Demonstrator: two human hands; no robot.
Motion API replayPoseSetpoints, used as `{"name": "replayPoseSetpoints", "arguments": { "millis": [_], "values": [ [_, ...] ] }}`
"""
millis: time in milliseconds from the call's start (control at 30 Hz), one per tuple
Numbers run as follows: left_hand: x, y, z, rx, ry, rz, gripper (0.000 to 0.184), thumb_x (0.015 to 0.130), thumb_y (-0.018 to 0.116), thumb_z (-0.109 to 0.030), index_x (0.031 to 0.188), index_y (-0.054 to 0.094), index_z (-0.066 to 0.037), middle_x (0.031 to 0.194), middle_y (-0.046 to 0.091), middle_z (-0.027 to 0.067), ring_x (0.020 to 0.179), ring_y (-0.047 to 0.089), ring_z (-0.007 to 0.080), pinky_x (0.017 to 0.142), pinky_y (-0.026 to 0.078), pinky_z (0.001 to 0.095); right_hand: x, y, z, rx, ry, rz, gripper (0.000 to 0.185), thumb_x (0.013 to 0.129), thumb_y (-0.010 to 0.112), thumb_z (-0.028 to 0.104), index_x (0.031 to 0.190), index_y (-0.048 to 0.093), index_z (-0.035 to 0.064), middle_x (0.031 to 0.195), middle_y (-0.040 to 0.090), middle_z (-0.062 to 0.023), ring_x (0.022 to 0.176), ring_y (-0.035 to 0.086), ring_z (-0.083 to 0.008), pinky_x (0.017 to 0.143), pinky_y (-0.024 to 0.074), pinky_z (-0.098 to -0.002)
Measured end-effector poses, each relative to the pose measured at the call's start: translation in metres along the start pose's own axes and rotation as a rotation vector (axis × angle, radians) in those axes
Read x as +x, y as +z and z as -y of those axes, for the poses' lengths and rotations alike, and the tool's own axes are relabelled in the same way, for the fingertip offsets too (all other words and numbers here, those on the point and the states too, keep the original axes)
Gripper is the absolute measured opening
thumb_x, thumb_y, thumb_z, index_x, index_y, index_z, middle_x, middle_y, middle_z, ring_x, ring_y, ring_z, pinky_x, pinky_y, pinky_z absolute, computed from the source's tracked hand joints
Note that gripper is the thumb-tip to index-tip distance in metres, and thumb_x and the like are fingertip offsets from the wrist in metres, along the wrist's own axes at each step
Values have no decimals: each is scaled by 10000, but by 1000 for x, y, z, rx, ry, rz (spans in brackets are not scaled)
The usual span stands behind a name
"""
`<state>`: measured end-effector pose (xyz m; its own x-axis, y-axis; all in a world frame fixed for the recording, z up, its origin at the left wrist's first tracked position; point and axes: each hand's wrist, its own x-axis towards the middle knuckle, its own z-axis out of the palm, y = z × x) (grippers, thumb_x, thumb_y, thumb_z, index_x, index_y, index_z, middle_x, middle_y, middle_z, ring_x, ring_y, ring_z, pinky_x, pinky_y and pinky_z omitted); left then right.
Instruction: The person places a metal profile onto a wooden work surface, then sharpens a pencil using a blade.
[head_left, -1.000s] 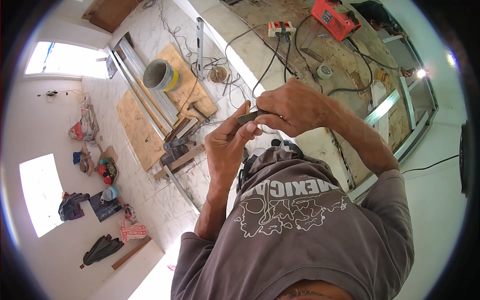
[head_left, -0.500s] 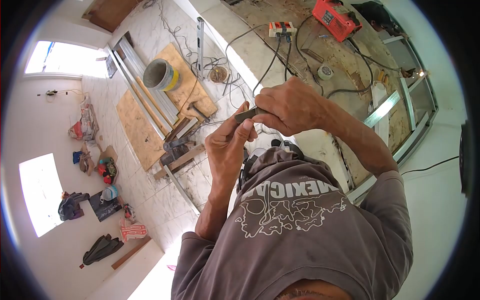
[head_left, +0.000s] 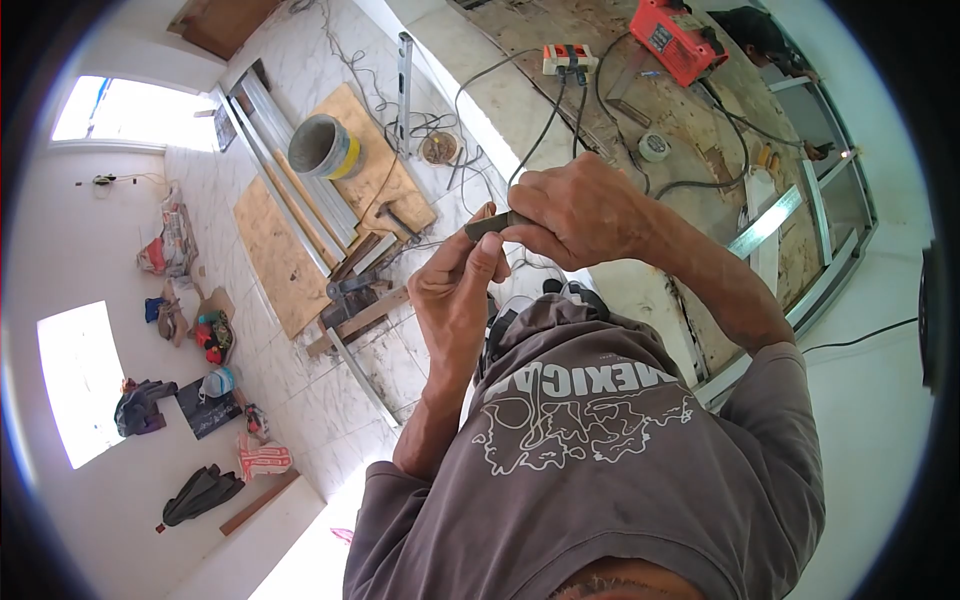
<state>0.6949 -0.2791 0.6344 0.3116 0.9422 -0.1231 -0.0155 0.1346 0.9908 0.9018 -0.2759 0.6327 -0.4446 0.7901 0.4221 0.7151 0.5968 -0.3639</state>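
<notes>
In front of my chest both hands come together on a small flat dark-grey piece (head_left: pixel 487 226) with a blunt end; its exact kind does not show. My right hand (head_left: pixel 585 212) is closed round one end of it, knuckles up and thumb underneath. The thumb and fingers of my left hand (head_left: pixel 452 288) pinch around the other end, thumb pointing up. Part of the piece is hidden inside the right fingers. Below the hands is my grey-brown T-shirt (head_left: pixel 590 470) with white print.
At upper right are a red machine (head_left: pixel 680 42), an outlet box (head_left: pixel 568 60), cables and a metal frame (head_left: pixel 770 222). A co-worker's dark-clad body (head_left: pixel 752 35) shows there. Leftward lie a plywood sheet (head_left: pixel 275 275), a bucket (head_left: pixel 318 147), metal profiles (head_left: pixel 290 170) and a hammer (head_left: pixel 400 222).
The grey piece has tilted slightly and shifted a little left between my fingers. At far right, a co-worker's hand has come into view beside the metal frame.
</notes>
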Motion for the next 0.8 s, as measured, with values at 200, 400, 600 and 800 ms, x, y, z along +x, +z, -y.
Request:
{"name": "replayPoseSetpoints", "arguments": {
  "millis": [200, 400, 600, 800],
  "values": [
    [0, 1, 4, -23, 27, -34, 359, 989, 676, -227, 1228, 684, 40, 702, 588, -16, 650, 473, 21, 561, 325, 185, 2, 0, 1, -35, 0, -2, 360, 992, 574, 385, 835, 558, 62, 644, 577, -78, 545, 637, -277, 466, 491, -392],
    [-1, 1, 2, 24, 16, -45, 337, 991, 672, -224, 1207, 696, 33, 694, 585, -20, 631, 453, 20, 542, 304, 195, 2, -1, 1, -66, 6, 10, 390, 1003, 551, 407, 821, 558, 62, 642, 573, -78, 549, 641, -277, 466, 497, -393],
    [-2, 0, 7, -26, 25, -45, 245, 1003, 654, -216, 965, 726, 15, 692, 612, -13, 625, 467, 24, 541, 309, 200, 3, -1, 0, -81, -9, -3, 389, 999, 561, 401, 808, 553, 62, 643, 571, -81, 549, 640, -286, 463, 498, -397],
    [0, -1, 8, -72, -15, 8, 248, 1013, 632, -198, 969, 712, 32, 754, 650, 25, 694, 509, 53, 622, 385, 216, 2, -1, -1, -77, 3, -19, 355, 985, 586, 373, 814, 558, 63, 648, 575, -80, 576, 647, -290, 484, 498, -407]
  ]
}}
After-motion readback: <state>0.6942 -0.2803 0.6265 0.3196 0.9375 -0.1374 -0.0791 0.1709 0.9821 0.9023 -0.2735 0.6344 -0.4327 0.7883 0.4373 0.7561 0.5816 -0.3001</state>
